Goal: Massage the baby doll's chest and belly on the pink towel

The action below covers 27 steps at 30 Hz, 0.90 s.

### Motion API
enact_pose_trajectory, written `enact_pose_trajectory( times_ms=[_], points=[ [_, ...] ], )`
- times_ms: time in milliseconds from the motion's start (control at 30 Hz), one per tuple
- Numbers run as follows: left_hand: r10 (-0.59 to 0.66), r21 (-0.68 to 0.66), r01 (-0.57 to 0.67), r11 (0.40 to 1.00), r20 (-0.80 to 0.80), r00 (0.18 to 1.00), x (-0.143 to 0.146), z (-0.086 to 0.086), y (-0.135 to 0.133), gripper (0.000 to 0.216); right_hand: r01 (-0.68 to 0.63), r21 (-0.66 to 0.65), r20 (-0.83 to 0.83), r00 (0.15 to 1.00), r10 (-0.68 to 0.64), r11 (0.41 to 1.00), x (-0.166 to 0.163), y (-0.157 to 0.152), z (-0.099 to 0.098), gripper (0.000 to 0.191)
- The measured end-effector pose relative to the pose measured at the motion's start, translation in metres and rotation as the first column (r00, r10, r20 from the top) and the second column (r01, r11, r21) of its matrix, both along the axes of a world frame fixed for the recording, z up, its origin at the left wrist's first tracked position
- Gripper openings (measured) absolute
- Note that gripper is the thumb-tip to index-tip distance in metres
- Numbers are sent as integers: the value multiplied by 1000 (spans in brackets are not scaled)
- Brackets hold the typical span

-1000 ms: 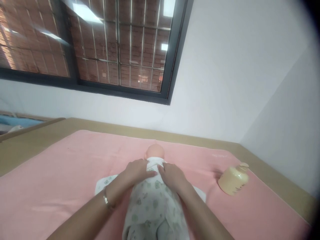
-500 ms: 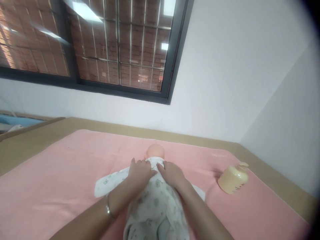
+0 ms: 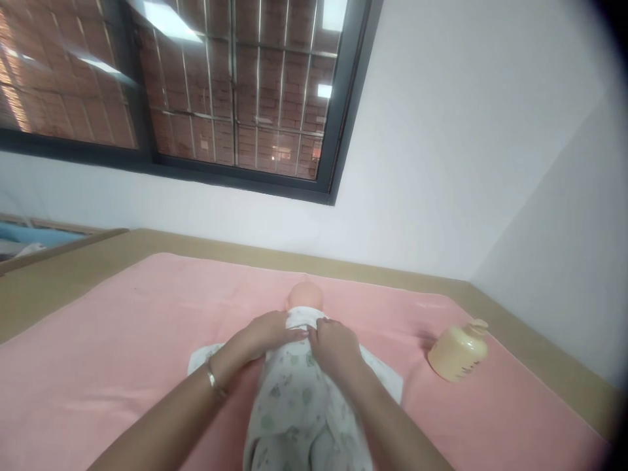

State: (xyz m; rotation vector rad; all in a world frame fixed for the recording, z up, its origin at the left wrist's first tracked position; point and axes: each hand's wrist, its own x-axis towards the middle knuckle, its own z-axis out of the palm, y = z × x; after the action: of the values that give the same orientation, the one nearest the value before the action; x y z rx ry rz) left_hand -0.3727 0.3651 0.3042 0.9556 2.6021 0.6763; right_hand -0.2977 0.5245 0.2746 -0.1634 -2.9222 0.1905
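Observation:
A baby doll lies on its back on the pink mat (image 3: 147, 314), its bald head (image 3: 305, 295) toward the wall. It wears a white printed gown (image 3: 294, 392) with green figures, and its sleeves spread to both sides. My left hand (image 3: 272, 332), with a silver bangle at the wrist, is closed on the gown's upper chest, the thumb lying across the front and the other fingers partly hidden. Opposite it, my right hand (image 3: 336, 343) pinches the gown's front edge just under the neck, fingers curled. The fingertips of both hands almost meet at mid-chest.
A cream pump bottle (image 3: 457, 352) is on the mat to the right. The mat covers a tan tabletop (image 3: 220, 252) against a white wall (image 3: 432, 163). Above is a dark-framed window (image 3: 235, 171) with bars behind it. Something blue (image 3: 39, 233) shows at the far left.
My left hand has shifted slightly, its wrist turning and its fingers moving to the doll's side near the collar. My right hand has curled its fingers at the gown's edge. The bottle stays put.

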Motion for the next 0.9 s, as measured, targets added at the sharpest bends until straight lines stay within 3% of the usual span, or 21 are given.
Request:
enact_pose_trajectory(
  times_ms=[133,233,333,433,500,567,633,700,800,900],
  points=[
    [70,-186,-156,970,-402,913,19,-11,17,40,19,-148,100,995,-4,989,-12,13,-2,50],
    [8,-248,-158,956,-517,856,28,-12,24,38,-3,-259,155,987,44,966,-10,17,5,49],
    [37,-198,-129,972,-413,910,24,-7,18,40,-13,-228,160,986,50,973,-1,11,15,47],
    [79,-76,-89,993,-123,989,11,-2,6,44,-29,-79,152,988,41,996,9,-1,20,30],
    [57,-10,-57,998,77,995,3,-1,-1,47,-53,-16,136,989,55,998,11,-6,18,25],
    [17,44,-24,999,150,989,-1,0,-4,52,-48,-8,122,991,48,999,9,-7,14,27],
    [17,50,-21,999,73,997,1,-2,-2,55,-10,-44,112,994,15,999,4,-4,10,33],
    [89,-39,-94,995,-103,991,10,-5,5,51,27,-97,118,993,-16,995,-1,1,8,41],
    [134,-176,-229,957,-430,893,27,-15,18,44,38,-171,151,988,-12,985,-8,8,7,48],
    [69,-253,-262,931,-582,810,37,-23,27,43,27,-200,165,986,6,979,-10,11,7,48]
  ],
)
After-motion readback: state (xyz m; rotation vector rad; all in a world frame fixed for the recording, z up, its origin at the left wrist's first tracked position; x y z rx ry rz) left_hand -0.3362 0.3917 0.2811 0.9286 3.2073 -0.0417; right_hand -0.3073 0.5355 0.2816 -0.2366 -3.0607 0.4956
